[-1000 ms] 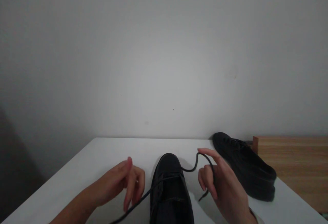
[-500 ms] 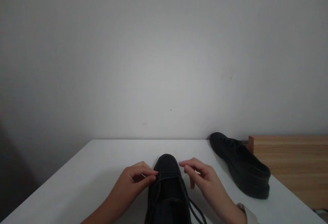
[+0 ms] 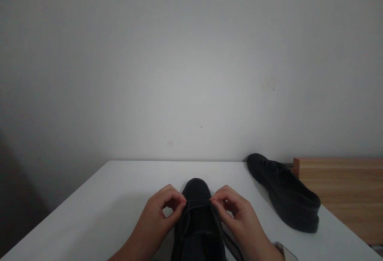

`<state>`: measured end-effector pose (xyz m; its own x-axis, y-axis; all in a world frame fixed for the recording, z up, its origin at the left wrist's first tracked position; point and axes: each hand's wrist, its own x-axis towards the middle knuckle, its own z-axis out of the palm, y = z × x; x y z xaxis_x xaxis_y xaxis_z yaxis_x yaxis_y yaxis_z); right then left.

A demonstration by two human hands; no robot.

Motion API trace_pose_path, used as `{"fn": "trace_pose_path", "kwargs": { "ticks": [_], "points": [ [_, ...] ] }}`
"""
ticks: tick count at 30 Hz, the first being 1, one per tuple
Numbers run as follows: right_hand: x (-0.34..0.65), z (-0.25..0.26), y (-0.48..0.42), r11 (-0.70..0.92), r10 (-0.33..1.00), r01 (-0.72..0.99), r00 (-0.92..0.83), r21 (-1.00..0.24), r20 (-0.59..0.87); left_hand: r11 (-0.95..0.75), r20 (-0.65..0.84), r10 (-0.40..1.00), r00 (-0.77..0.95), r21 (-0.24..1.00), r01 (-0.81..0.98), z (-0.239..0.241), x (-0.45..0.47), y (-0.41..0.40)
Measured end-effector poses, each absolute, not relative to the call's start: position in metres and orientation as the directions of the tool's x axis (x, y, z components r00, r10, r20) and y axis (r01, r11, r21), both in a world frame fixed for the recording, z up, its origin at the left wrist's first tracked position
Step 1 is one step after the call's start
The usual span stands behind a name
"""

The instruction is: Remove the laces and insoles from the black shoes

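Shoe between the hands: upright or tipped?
Upright: the black lace-up shoe shows its toe top and opening facing up, between left hand and right hand.

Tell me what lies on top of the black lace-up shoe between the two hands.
A thin dark cord lace crosses the shoe behind its toe, with the bare left hand and bare right hand pinching at either side; their fingertips hide what's beneath.

"What sort of place is it?"
"A plain indoor room, perhaps in a home: faintly marked pale wall (image 3: 191,73), white surface (image 3: 131,175) against it, wood-grain panel (image 3: 341,197) on the right."
"Certain?"
"No, those alone can't settle it."
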<state>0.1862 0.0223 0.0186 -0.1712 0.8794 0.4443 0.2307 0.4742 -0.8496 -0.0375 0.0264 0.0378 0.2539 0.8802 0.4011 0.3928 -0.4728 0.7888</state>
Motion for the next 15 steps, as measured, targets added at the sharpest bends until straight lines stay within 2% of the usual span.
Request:
{"fn": "trace_pose_path", "kwargs": {
  "ticks": [8, 11, 15],
  "points": [
    [0.181, 0.030, 0.012, 0.603, 0.797, 0.236, -0.128, -0.762, 0.590, -0.606, 0.563, 0.793, 0.234, 0.684, 0.406, 0.053, -0.035, 0.019],
    [0.183, 0.032, 0.012, 0.566, 0.824, 0.187, -0.144, -0.803, 0.548, -0.610, 0.561, 0.792, 0.243, 0.702, 0.368, 0.056, -0.040, 0.019],
    [0.187, 0.030, 0.018, 0.493, 0.864, 0.158, -0.209, -0.856, 0.459, -0.538, 0.456, 0.838, 0.298, 0.779, 0.321, 0.052, -0.048, 0.027]
  ]
}}
